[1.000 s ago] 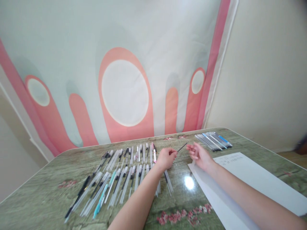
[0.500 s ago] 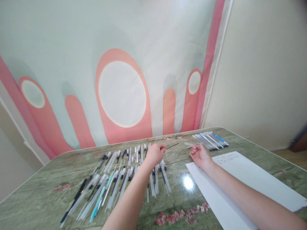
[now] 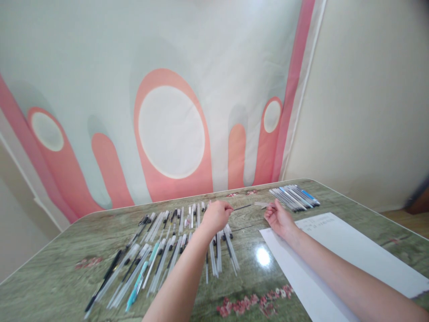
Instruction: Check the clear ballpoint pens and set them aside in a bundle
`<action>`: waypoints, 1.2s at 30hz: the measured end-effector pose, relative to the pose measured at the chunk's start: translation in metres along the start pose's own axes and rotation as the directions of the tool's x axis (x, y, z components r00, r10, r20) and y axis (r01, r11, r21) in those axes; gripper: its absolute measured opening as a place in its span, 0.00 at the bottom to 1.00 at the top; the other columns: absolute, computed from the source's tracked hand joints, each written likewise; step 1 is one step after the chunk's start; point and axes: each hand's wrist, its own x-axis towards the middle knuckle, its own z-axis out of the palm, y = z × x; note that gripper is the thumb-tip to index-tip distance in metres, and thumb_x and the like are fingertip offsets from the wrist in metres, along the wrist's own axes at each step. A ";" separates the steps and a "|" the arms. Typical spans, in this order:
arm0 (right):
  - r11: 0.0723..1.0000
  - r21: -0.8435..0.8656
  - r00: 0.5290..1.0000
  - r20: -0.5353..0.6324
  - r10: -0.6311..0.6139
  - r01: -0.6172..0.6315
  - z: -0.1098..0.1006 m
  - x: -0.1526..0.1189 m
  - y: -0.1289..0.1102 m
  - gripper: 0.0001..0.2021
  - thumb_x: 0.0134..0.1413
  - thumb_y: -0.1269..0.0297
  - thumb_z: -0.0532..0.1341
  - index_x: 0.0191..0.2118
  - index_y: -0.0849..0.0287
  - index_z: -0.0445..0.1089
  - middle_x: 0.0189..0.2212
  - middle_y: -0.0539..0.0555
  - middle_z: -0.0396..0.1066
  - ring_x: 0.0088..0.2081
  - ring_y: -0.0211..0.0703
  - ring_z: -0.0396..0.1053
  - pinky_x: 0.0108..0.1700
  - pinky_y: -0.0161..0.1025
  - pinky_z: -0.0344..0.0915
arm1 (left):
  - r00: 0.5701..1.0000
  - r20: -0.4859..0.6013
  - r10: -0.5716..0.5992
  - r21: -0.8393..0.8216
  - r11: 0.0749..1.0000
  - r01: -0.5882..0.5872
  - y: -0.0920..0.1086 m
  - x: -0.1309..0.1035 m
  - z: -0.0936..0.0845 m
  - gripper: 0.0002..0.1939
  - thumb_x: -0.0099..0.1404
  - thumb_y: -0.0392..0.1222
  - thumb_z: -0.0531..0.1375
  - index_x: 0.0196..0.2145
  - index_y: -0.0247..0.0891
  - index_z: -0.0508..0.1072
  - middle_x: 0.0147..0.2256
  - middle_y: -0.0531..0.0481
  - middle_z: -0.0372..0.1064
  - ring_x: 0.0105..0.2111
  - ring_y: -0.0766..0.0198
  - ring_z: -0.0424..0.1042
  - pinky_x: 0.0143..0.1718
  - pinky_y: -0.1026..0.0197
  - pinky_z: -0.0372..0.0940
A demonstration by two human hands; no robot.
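Two hands are working above the green tabletop (image 3: 67, 273). The left hand (image 3: 216, 216) is pinching a thin dark refill (image 3: 241, 207) by its end; the right hand (image 3: 278, 218) is gripping a clear pen barrel (image 3: 263, 204), just beyond the refill's tip. Loose pens (image 3: 161, 250) are lying left of the refill, a tidy bundle of pens (image 3: 295, 197) right of it, and white paper (image 3: 351, 255) is sitting nearer the person.

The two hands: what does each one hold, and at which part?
The left hand pinches a thin dark pen refill at its near end. The right hand holds a clear pen barrel by one end, its open end facing the refill.
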 end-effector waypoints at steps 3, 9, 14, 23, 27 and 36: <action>1.000 0.024 1.000 0.003 -0.001 0.001 -0.001 0.001 0.001 0.14 0.50 0.52 0.58 0.25 0.58 0.62 0.15 0.44 0.59 0.17 0.28 0.57 0.19 0.27 0.59 | 1.000 0.006 0.009 0.012 1.000 -0.009 0.001 0.000 -0.001 0.13 0.56 0.38 0.51 0.32 0.38 0.76 0.33 0.47 0.74 0.36 0.60 0.70 0.47 0.57 0.58; 0.999 0.033 0.999 0.043 0.012 -0.014 -0.001 0.000 0.003 0.13 0.48 0.56 0.62 0.24 0.59 0.63 0.15 0.44 0.60 0.17 0.27 0.57 0.18 0.26 0.58 | 1.000 0.022 0.006 0.031 0.999 -0.007 0.005 -0.002 -0.003 0.13 0.57 0.38 0.52 0.33 0.39 0.76 0.35 0.47 0.74 0.37 0.60 0.70 0.47 0.57 0.57; 0.999 0.002 0.994 0.105 0.044 -0.045 0.001 -0.004 0.003 0.11 0.45 0.58 0.64 0.25 0.59 0.65 0.16 0.45 0.62 0.17 0.28 0.58 0.19 0.28 0.59 | 1.000 0.009 0.014 0.011 1.000 -0.014 0.010 -0.005 0.001 0.12 0.57 0.39 0.52 0.33 0.40 0.76 0.36 0.48 0.74 0.40 0.59 0.69 0.48 0.56 0.56; 0.995 -0.049 0.977 0.192 0.092 -0.084 0.007 -0.012 0.002 0.09 0.46 0.59 0.63 0.26 0.60 0.68 0.17 0.47 0.65 0.17 0.28 0.58 0.20 0.28 0.59 | 0.990 -0.123 0.072 -0.126 0.988 -0.088 0.014 -0.004 0.019 0.09 0.56 0.40 0.56 0.33 0.38 0.74 0.32 0.49 0.73 0.33 0.63 0.70 0.44 0.58 0.60; 0.992 -0.074 0.965 0.231 0.120 -0.106 0.012 -0.017 0.004 0.10 0.46 0.59 0.63 0.27 0.61 0.69 0.17 0.48 0.65 0.17 0.28 0.58 0.20 0.28 0.59 | 0.984 -0.161 0.076 -0.192 0.976 -0.107 0.016 -0.003 0.025 0.08 0.55 0.39 0.57 0.33 0.38 0.73 0.31 0.50 0.73 0.32 0.64 0.71 0.40 0.61 0.62; 0.988 -0.074 0.951 0.271 0.150 -0.134 0.012 -0.016 0.006 0.10 0.47 0.58 0.63 0.27 0.60 0.69 0.18 0.47 0.67 0.17 0.27 0.58 0.20 0.28 0.59 | 0.974 -0.190 0.123 -0.282 0.943 -0.175 0.019 0.000 0.041 0.12 0.57 0.32 0.53 0.37 0.36 0.72 0.37 0.47 0.73 0.38 0.63 0.71 0.41 0.62 0.64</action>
